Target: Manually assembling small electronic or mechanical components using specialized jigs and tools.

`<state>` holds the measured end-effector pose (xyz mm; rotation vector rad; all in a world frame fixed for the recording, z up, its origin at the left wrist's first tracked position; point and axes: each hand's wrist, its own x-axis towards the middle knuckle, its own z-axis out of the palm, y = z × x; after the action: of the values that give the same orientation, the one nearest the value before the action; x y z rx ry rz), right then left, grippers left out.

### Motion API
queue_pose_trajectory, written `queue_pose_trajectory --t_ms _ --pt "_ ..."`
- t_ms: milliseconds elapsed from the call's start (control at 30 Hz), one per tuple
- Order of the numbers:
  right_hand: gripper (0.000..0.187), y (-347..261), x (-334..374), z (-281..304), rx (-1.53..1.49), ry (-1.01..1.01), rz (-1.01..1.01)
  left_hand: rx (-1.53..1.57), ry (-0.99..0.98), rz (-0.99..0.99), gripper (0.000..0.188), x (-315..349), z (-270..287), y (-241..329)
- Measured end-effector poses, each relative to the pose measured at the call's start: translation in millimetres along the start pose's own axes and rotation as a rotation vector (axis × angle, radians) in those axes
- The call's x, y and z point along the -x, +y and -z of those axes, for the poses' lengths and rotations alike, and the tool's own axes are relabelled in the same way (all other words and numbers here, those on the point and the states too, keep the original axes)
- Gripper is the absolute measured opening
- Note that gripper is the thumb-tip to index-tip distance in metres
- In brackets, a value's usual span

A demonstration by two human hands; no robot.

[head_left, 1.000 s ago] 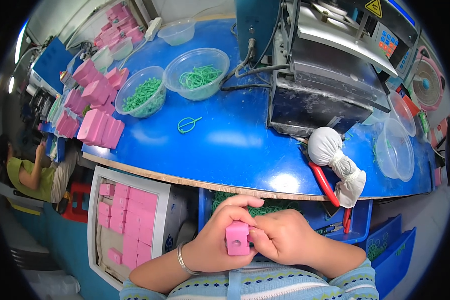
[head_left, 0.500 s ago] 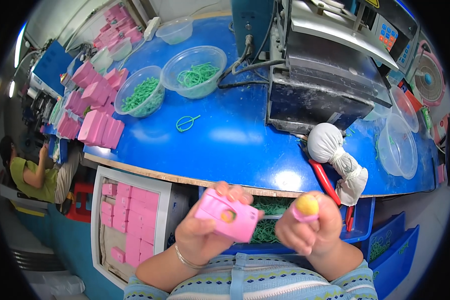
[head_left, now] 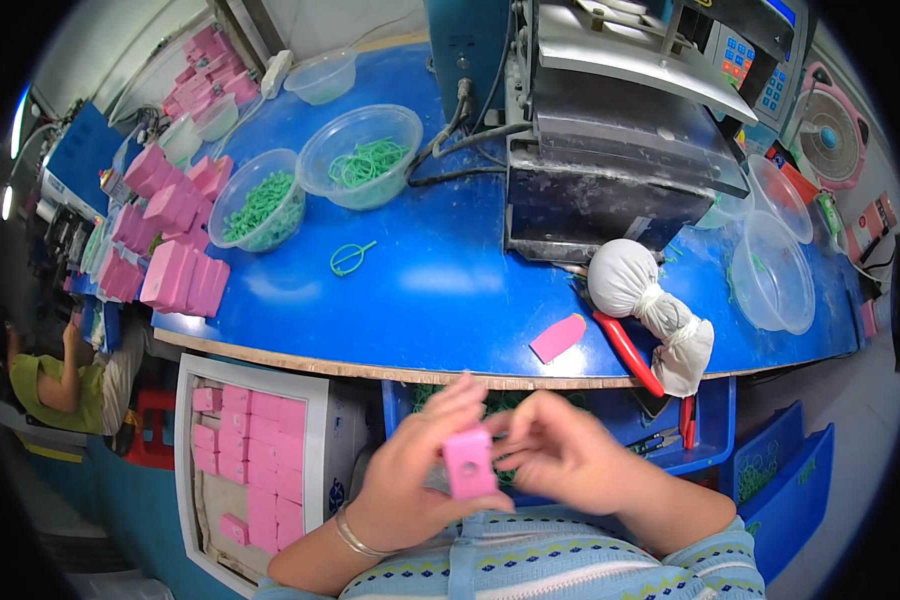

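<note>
In front of my body, my left hand (head_left: 410, 480) grips a small pink block (head_left: 469, 466) upright between thumb and fingers. A round hole shows in the block's near face. My right hand (head_left: 570, 455) is right beside it, fingers curled and pinched at the block's right edge. What those fingertips hold, if anything, is hidden and slightly blurred. On the blue table (head_left: 420, 330), beyond my right hand, lies a flat pink piece (head_left: 558, 338) with a tapered end. To its right are red-handled pliers (head_left: 625, 350) and a tied white cloth pouch (head_left: 625, 278).
Clear bowls (head_left: 300, 185) of green pieces and a loose green loop (head_left: 350, 260) sit on the table's left, near stacked pink blocks (head_left: 175, 275). A black machine (head_left: 610, 190) stands behind. Below the edge are a pink-block tray (head_left: 315, 480) and blue drawer (head_left: 715, 440). Someone sits far left.
The yellow-tipped thing at my right hand no longer shows. A flat pink piece now lies on the table. My left hand has turned the block upright, and my right hand has moved left to it.
</note>
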<state>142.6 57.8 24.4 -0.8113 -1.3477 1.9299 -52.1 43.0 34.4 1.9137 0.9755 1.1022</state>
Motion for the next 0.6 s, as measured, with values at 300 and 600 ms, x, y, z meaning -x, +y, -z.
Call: queue_pose_trajectory --t_ms 300,600 --pt "0.029 -15.0 -0.8 -5.4 -0.743 0.029 -0.170 0.537 0.091 -0.040 0.088 12.3 -0.4 -9.7" --pt "0.020 -50.7 2.5 5.3 0.693 -0.149 0.498 1.016 -0.473 0.658 0.072 13.3 -13.4 -8.4"
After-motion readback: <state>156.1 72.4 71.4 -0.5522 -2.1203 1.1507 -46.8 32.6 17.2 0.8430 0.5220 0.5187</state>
